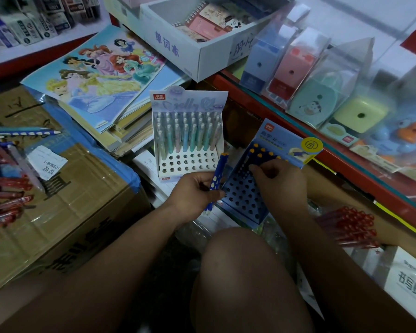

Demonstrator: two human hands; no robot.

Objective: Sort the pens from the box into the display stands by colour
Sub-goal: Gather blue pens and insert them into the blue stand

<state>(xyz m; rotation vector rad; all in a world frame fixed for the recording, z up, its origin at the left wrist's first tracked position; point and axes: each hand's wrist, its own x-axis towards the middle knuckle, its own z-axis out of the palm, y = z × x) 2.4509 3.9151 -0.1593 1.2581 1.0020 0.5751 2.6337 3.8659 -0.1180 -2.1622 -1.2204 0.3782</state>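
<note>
My left hand point(195, 193) grips a few blue pens with yellow dots point(217, 175), held upright just left of the blue display stand point(244, 195). My right hand point(277, 180) is over that stand, fingertips curled on a blue pen in its upper rows point(264, 153), where several blue pens with orange ends stand. A white stand point(190, 164) behind holds several pastel pens. Red and blue pens point(7, 188) lie loose on the cardboard box at the left. A bundle of red pens point(351, 227) lies at the right.
The big taped cardboard box point(82, 200) fills the left. Picture books point(101, 78) are stacked behind it. A red-edged glass counter point(346, 159) with boxed sharpeners runs along the right. A white box of notebooks point(197, 54) sits at the back. My knee point(240, 272) is below the stands.
</note>
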